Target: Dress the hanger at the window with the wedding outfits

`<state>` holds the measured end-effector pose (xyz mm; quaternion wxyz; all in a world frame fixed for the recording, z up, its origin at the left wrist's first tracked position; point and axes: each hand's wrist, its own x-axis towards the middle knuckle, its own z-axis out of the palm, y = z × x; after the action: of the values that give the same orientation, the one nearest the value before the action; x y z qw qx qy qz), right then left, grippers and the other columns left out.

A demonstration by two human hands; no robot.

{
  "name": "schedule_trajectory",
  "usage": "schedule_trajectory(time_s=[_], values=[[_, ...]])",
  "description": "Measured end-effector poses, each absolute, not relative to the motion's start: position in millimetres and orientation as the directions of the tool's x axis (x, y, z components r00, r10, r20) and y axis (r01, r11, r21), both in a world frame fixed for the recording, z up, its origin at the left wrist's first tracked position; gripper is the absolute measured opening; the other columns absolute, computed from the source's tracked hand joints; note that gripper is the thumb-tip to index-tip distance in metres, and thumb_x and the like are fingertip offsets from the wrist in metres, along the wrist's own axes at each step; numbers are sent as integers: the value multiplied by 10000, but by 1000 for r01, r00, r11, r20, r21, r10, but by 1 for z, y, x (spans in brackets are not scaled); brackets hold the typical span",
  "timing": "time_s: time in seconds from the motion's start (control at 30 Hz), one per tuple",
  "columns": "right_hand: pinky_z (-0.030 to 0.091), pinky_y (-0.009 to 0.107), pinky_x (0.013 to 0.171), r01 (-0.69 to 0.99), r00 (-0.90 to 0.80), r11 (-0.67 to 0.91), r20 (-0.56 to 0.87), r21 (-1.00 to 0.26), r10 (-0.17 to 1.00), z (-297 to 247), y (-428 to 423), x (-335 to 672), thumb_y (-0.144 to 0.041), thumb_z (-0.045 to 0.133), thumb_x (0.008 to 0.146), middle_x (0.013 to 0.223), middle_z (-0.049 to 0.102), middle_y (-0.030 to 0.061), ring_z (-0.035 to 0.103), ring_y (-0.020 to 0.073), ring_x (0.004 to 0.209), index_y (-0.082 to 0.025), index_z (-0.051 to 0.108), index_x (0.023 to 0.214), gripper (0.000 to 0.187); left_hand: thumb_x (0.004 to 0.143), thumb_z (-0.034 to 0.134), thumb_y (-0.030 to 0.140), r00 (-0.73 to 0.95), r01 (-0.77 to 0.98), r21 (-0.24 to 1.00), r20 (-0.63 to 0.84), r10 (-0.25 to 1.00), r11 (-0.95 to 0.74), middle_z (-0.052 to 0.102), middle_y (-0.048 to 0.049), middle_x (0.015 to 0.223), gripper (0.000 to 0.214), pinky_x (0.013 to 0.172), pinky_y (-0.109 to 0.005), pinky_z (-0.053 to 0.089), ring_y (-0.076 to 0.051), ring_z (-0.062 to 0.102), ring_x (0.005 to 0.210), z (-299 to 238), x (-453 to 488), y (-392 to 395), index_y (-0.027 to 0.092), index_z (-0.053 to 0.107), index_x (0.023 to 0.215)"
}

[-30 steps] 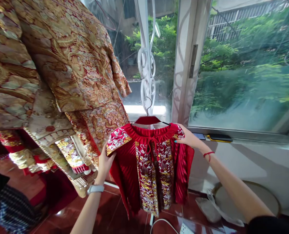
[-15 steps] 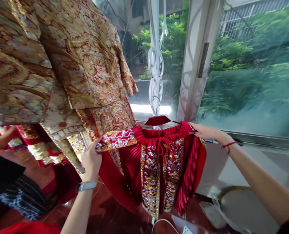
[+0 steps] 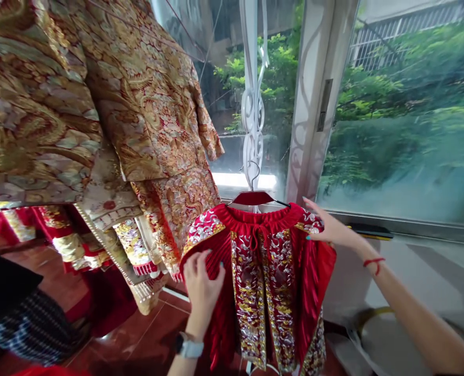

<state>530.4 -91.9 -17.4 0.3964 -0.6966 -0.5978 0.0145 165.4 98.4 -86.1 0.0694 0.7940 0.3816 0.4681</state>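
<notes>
A red pleated skirt [image 3: 251, 282] with silver and gold embroidered panels and a gathered drawstring waist hangs in front of me. Its hanger [image 3: 253, 197] has a red middle piece and hooks onto a white scrolled metal stand. My left hand [image 3: 203, 279], with a watch [image 3: 188, 344] on the wrist, is in front of the skirt's left side, thumb and fingers apart; whether it touches the cloth I cannot tell. At the right end of the waist, my right hand [image 3: 328, 224] is open, thumb and fingers spread around the embroidered edge.
Gold embroidered jackets [image 3: 146, 104] hang at the upper left, with red and gold garments [image 3: 71, 240] below. A person in a patterned garment [image 3: 28, 324] is at the lower left. The white scrolled stand [image 3: 252, 115] stands before a window [image 3: 404, 146]. A pale round object [image 3: 384, 339] sits at lower right.
My left hand has let go of the embroidered band it held out to the left and moved right and down. The band now drapes over the skirt's shoulder. My right hand's fingers have opened.
</notes>
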Motion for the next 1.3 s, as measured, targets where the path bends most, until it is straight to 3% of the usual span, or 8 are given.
schedule_trajectory(time_s=[0.1, 0.2, 0.37, 0.47, 0.77, 1.07, 1.17, 1.3], values=[[254, 465, 1195, 864, 377, -25, 611, -504, 696, -53, -92, 507, -142, 540, 767, 1535, 379, 90, 360, 247, 1411, -220, 248, 1527, 818, 717, 697, 374, 376, 357, 679, 524, 764, -642, 600, -169, 1147, 528, 985, -563, 410, -352, 550, 1102, -104, 211, 87, 157, 574, 1182], [314, 448, 1172, 877, 356, -29, 607, -481, 710, -55, -98, 509, -86, 414, 808, 1506, 433, 60, 421, 218, 1376, -237, 260, 1531, 754, 710, 671, 383, 464, 170, 827, 412, 784, -536, 674, -121, 1005, 418, 892, -464, 494, -293, 632, 960, -108, 231, 105, 147, 613, 1049], [400, 419, 1112, 901, 204, -10, 402, -435, 893, 1, -113, 550, -64, 433, 760, 1373, 580, 11, 538, 243, 1277, -266, 439, 1456, 725, 697, 656, 399, 551, 54, 822, 449, 703, -567, 683, -40, 868, 279, 811, -344, 515, -215, 634, 834, -70, 194, 145, 180, 602, 861], [359, 414, 1142, 903, 212, 10, 465, -429, 860, 15, -104, 564, -16, 413, 690, 1340, 609, -1, 532, 231, 1285, -255, 558, 1367, 733, 729, 645, 414, 560, 89, 780, 475, 679, -619, 658, -10, 805, 247, 786, -316, 509, -189, 611, 783, -60, 170, 151, 192, 583, 817], [480, 480, 1012, 859, 341, -94, 425, -503, 839, -52, -71, 541, -151, 531, 765, 1294, 636, 91, 620, 287, 1159, -233, 489, 1375, 617, 708, 613, 528, 468, 225, 834, 362, 806, -505, 712, -110, 882, 389, 806, -424, 543, -301, 679, 886, -121, 166, 151, 170, 611, 859], [371, 518, 1115, 827, 418, -40, 565, -561, 711, -72, -91, 519, -355, 658, 801, 1478, 437, 121, 453, 303, 1337, -267, 254, 1510, 821, 888, 470, 294, 341, 323, 648, 600, 723, -690, 616, -117, 1146, 312, 932, -427, 521, -250, 623, 1060, -70, 155, 122, 208, 556, 1175], [336, 514, 1142, 853, 380, -3, 618, -522, 689, -64, -87, 510, -355, 596, 852, 1475, 450, 110, 427, 293, 1358, -252, 361, 1472, 671, 827, 565, 242, 306, 466, 432, 740, 599, -772, 546, -134, 1253, 480, 1058, -505, 422, -301, 507, 1222, -30, 166, 137, 200, 474, 1297], [373, 496, 1122, 856, 381, 22, 658, -517, 650, -57, -82, 507, -268, 459, 906, 1373, 568, 90, 517, 262, 1283, -244, 517, 1377, 475, 721, 612, 126, 507, 588, 132, 709, 491, -798, 474, -170, 1351, 766, 1111, -563, 331, -357, 426, 1298, 2, 184, 170, 151, 325, 1431]])
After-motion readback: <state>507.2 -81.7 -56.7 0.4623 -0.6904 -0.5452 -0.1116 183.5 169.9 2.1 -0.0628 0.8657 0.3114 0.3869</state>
